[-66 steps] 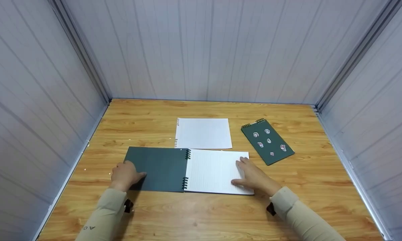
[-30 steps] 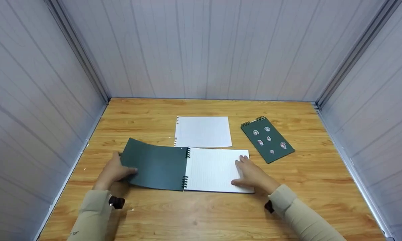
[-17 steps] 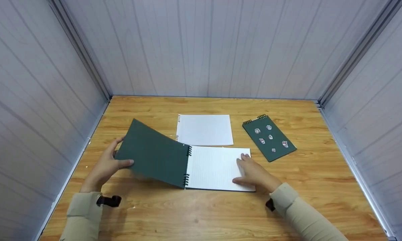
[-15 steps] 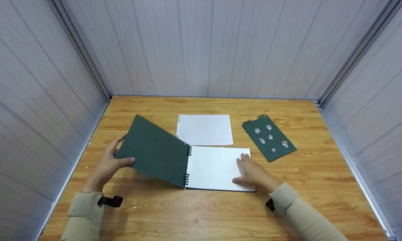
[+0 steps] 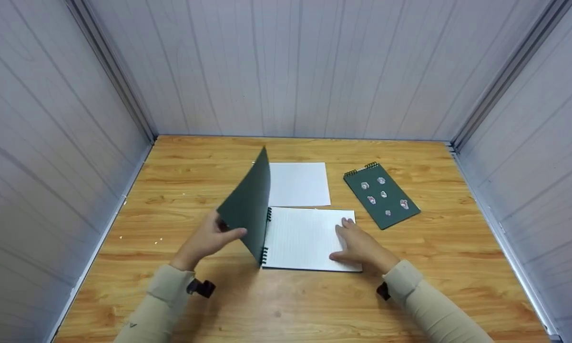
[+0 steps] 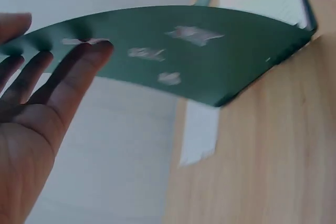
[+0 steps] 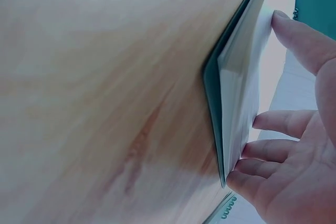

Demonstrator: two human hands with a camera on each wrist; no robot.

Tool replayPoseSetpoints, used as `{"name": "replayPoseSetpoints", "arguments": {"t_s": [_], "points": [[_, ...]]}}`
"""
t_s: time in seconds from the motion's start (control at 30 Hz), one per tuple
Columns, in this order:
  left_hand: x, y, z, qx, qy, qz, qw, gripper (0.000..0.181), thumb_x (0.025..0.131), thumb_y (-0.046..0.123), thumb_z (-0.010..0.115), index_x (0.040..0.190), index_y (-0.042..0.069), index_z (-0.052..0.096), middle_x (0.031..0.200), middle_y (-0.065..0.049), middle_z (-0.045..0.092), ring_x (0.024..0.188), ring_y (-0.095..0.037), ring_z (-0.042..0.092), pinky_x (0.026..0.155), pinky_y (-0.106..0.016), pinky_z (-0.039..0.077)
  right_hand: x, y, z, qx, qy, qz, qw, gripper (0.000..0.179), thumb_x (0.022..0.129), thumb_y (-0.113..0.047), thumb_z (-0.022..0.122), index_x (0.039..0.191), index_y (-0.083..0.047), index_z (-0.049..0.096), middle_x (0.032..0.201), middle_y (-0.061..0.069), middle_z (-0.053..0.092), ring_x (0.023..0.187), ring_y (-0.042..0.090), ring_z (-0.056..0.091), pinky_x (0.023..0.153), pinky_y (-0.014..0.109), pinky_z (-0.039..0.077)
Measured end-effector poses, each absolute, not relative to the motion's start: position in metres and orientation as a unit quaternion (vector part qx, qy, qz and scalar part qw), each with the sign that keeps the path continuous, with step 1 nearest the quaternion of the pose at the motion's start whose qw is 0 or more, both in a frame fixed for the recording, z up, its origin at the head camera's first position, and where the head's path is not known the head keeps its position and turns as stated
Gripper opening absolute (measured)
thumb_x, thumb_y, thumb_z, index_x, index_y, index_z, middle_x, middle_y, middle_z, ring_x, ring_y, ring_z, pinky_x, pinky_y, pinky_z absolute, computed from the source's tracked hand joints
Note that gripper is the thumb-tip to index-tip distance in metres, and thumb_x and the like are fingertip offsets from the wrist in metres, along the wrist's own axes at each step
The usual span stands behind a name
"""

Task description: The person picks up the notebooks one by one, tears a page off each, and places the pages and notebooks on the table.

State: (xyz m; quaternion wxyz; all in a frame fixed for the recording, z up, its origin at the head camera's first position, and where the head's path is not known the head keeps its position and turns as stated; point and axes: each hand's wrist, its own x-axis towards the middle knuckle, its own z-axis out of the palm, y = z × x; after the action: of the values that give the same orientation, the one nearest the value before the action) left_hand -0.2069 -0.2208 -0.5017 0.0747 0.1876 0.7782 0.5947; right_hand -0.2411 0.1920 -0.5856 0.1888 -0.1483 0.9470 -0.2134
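Note:
A spiral notebook with lined white pages point(image 5: 300, 238) lies at the middle of the table. Its dark green cover point(image 5: 250, 202) stands raised and bowed over the coil on the left. My left hand point(image 5: 212, 238) pinches the free edge of this cover, thumb on the inner face and fingers behind. In the left wrist view, pale stickers point(image 6: 194, 35) show on the cover's outer face. My right hand point(image 5: 362, 245) rests on the right edge of the pages with its fingers spread. The right wrist view shows its fingertips point(image 7: 252, 150) along the edge of the page stack.
Behind the notebook lies a loose white sheet point(image 5: 299, 185), partly hidden by the raised cover. A smaller green spiral notepad point(image 5: 382, 196) with several stickers lies at the right. Small white scraps dot the wooden table point(image 5: 148, 214) at the left. Pale panel walls enclose the table.
My left hand has lifted the cover off the table and swung it rightward, from lying flat to nearly upright. The right hand has stayed on the pages.

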Motion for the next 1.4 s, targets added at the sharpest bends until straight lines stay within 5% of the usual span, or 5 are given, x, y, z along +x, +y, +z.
{"name": "replayPoseSetpoints", "arguments": {"t_s": [0.23,0.53,0.87,1.13,1.4], "points": [[-0.212,-0.182,-0.531,0.228,0.781,0.569,0.123,0.068,0.100,0.007,0.073,0.161,-0.003,0.045,0.157,-0.028,0.055,0.138,-0.045,0.060,0.109,-0.055,0.059,-0.240,0.192,-0.585,-0.150,0.945,-0.225,0.185,0.090,0.090,-0.037,0.090,0.161,0.001,0.049,0.176,0.026,0.030,0.168,0.043,0.021,0.135,0.059,0.023],[-0.213,-0.135,-0.549,0.294,0.835,0.463,0.049,0.032,0.107,0.014,0.065,0.137,0.002,0.070,0.131,-0.018,0.073,0.108,-0.023,0.068,0.090,-0.046,0.065,-0.250,0.211,-0.580,-0.125,0.912,-0.354,0.166,0.057,0.102,-0.026,0.078,0.150,0.000,0.062,0.165,0.024,0.051,0.158,0.043,0.042,0.130,0.062,0.033],[-0.213,-0.086,-0.563,0.352,0.896,0.270,0.005,0.038,0.109,0.019,0.063,0.143,0.008,0.072,0.130,-0.010,0.079,0.116,-0.024,0.078,0.100,-0.045,0.064,-0.271,0.231,-0.554,0.006,0.791,-0.601,0.113,0.057,0.118,-0.036,0.044,0.135,0.014,0.064,0.101,0.020,0.079,0.081,0.021,0.078,0.075,0.034,0.067],[-0.211,-0.062,-0.571,0.376,0.922,0.091,0.000,0.044,0.109,0.036,0.063,0.149,0.020,0.069,0.116,-0.006,0.078,0.091,-0.018,0.073,0.074,-0.037,0.064,-0.271,0.236,-0.551,0.046,0.825,-0.541,0.156,0.041,0.101,-0.017,0.074,0.132,0.009,0.067,0.090,0.006,0.076,0.069,0.015,0.070,0.065,0.030,0.063],[-0.210,-0.045,-0.569,0.400,0.916,-0.030,-0.016,0.047,0.101,0.056,0.070,0.129,0.019,0.080,0.106,-0.005,0.077,0.092,-0.023,0.075,0.071,-0.039,0.063,-0.264,0.231,-0.571,0.074,0.863,-0.481,0.137,0.028,0.091,0.006,0.074,0.117,0.005,0.062,0.083,0.005,0.066,0.066,0.015,0.063,0.058,0.027,0.056]]}}
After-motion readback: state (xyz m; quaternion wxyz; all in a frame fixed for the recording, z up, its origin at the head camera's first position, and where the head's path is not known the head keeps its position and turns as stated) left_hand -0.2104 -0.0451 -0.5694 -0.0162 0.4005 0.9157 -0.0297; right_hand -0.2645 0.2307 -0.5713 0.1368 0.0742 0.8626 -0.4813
